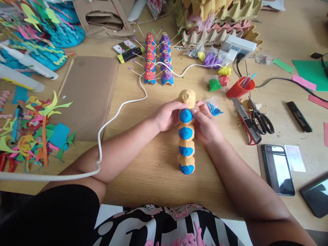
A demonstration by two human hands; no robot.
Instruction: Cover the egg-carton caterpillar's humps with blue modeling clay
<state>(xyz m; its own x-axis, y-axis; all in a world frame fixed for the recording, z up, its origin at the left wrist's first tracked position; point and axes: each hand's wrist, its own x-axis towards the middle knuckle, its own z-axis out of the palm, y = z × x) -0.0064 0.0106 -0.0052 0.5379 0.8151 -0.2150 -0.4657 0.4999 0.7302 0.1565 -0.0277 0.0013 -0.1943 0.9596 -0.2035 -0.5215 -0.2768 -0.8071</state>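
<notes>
A yellowish egg-carton strip with several humps runs lengthwise toward me in the middle of the table; blue clay covers part of each hump except the far one, which is bare. My left hand grips its left side near the far end, thumb on top. On the right side, my right hand holds the strip with thumb and fingertips beside the farthest blue patch. Just beyond my right hand lies a bag of blue clay. Two finished-looking strips, one red and one purple, stand farther back with pins stuck in them.
A white cable crosses the table and passes over my left forearm. Cardboard and paper scraps lie left. To the right are a red cup, a cutter, scissors and a phone.
</notes>
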